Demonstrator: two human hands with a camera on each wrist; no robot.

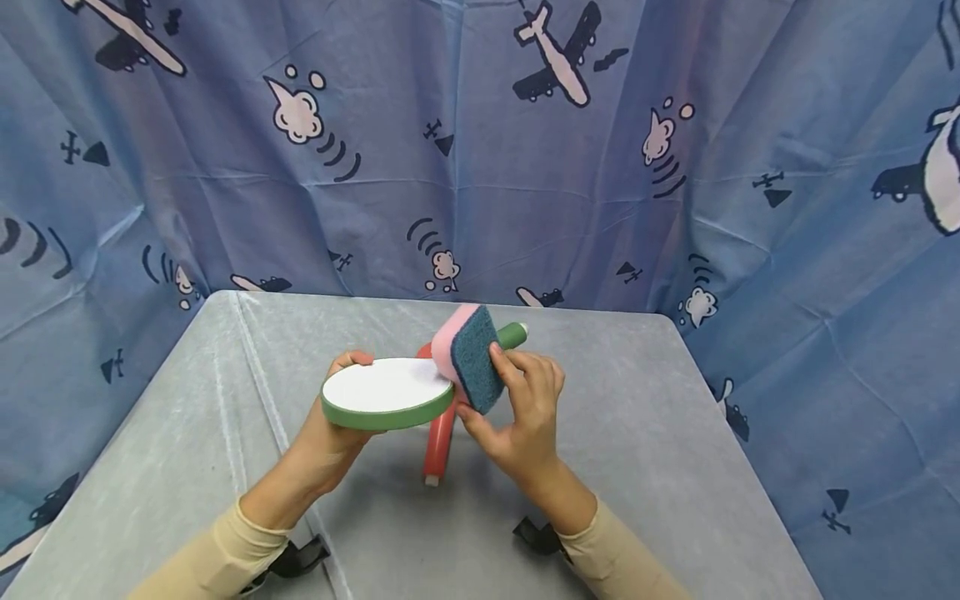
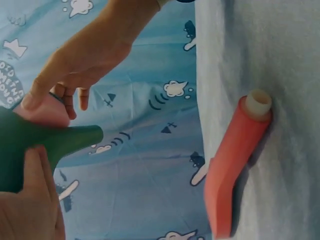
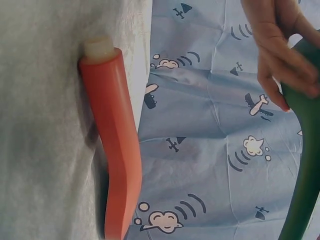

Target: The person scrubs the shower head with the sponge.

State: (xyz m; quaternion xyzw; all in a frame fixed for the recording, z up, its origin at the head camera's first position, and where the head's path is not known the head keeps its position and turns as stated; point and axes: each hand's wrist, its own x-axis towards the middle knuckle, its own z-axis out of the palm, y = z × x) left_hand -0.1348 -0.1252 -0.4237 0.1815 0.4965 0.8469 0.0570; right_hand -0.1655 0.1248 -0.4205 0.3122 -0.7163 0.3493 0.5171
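My left hand (image 1: pixel 333 442) grips a green hand mirror (image 1: pixel 386 421) by its round head, thumb at the far rim and fingers underneath. Its white face is turned up, and the green handle (image 2: pixel 80 137) points away to the right. With thumb and fingertips, my right hand (image 1: pixel 525 417) pinches a scrubbing sponge (image 1: pixel 480 358), pink on one side and dark green-blue on the other. The pink side faces left, at the mirror's right edge; whether they touch I cannot tell. In the left wrist view, the left hand's fingers (image 2: pixel 37 170) lie against the mirror's green back.
Behind the mirror and sponge, a bent red tube-like handle (image 1: pixel 440 442) with a whitish end lies on the grey cloth-covered table (image 1: pixel 637 467); part of it is hidden. A blue curtain (image 1: pixel 480 167) with printed planes hangs round the table.
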